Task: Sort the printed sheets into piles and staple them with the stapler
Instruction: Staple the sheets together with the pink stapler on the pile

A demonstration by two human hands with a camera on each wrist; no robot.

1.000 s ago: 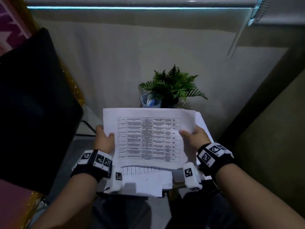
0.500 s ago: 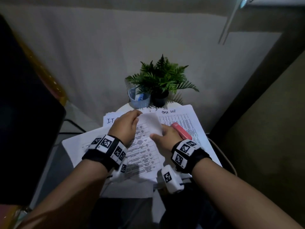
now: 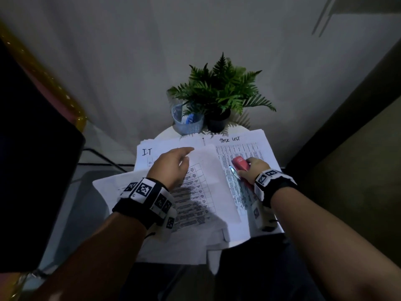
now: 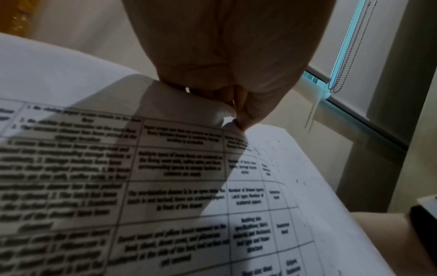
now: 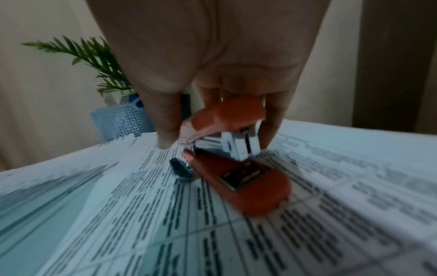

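A printed sheet with a table point(image 3: 206, 181) lies across the paper piles on the small white table point(image 3: 167, 132). My left hand point(image 3: 185, 154) pinches this sheet's top edge; the left wrist view shows the printed sheet point(image 4: 165, 186) bent under the left hand point(image 4: 236, 119). A pile headed "I.T" point(image 3: 147, 152) lies at the left and a pile headed "TASK LIST" point(image 3: 243, 144) at the right. On the right pile sits the red stapler point(image 3: 239, 162), gripped by my right hand point(image 3: 248, 166). In the right wrist view the thumb and fingers of my right hand point(image 5: 216, 143) hold the stapler point(image 5: 250, 186) by its raised top arm.
A pen point(image 3: 234, 171) lies beside the stapler. A potted fern point(image 3: 219, 94) and a blue mesh basket point(image 3: 188, 123) stand at the table's far edge against the wall. A large black object point(image 3: 32, 170) fills the left side. A loose sheet point(image 3: 112, 187) overhangs the table's left.
Both hands held the sheet up a second ago, then laid it on the piles. The right hand has let go of it and moved right onto the stapler.
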